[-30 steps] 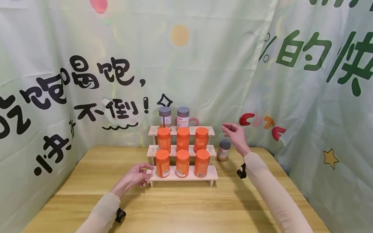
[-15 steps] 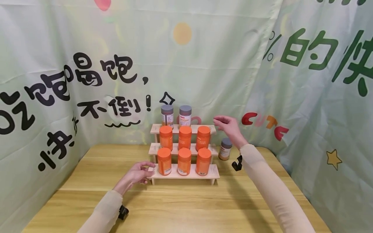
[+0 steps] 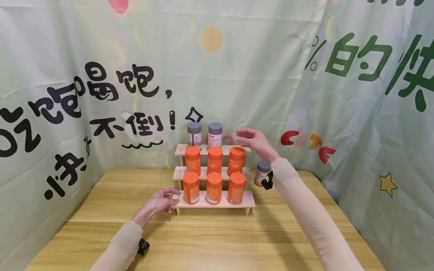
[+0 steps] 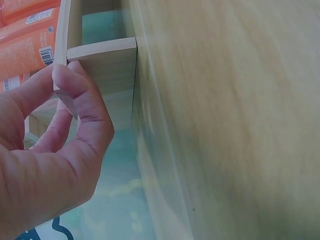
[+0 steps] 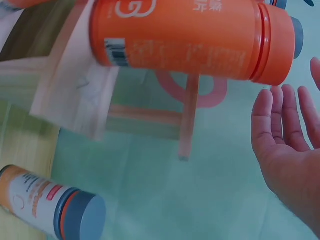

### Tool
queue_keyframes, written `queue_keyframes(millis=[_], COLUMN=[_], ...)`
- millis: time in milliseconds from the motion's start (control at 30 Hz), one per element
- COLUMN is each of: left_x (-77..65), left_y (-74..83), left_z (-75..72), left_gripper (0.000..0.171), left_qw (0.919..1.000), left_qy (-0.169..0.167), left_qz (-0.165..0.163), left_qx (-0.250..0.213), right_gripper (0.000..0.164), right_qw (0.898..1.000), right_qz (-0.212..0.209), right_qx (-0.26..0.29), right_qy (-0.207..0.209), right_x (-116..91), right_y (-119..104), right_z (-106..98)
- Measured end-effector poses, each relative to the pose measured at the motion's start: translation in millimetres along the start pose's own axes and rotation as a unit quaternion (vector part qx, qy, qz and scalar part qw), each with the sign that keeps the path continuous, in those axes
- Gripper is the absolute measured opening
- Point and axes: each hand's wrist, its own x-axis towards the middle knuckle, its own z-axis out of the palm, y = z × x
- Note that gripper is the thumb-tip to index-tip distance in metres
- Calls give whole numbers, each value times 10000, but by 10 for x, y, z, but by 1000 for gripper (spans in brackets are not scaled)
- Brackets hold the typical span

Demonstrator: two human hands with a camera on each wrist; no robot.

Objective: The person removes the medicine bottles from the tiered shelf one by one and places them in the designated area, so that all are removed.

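Eight jars shelved, one grey-lidded jar unshelved at right; left hand pinching tiered rack, right hand empty, uncurled.

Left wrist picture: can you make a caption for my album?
A left hand holds the end of a wooden stand, near orange jars.

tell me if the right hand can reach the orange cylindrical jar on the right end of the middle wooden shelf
Probably yes: the right hand looks empty, its fingers are near the lid of the orange cylindrical jar, and nothing visible blocks the way.
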Motion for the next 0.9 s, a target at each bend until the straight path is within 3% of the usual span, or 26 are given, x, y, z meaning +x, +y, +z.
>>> queue_keyframes(millis=[433, 900], left_x=[26, 37], left_y=[-12, -23], left_z=[-2, -3], left_gripper=[37, 38], left_qw=[9999, 9999], left_qy=[87, 105], left_qz=[-3, 30], left_qx=[105, 69], right_gripper=[58, 63], right_qw=[9995, 9997], right_qz=[-290, -39], right_qx=[-44, 224], right_qy=[-135, 87], right_x=[162, 352], right_y=[-153, -221], right_z=[206, 379])
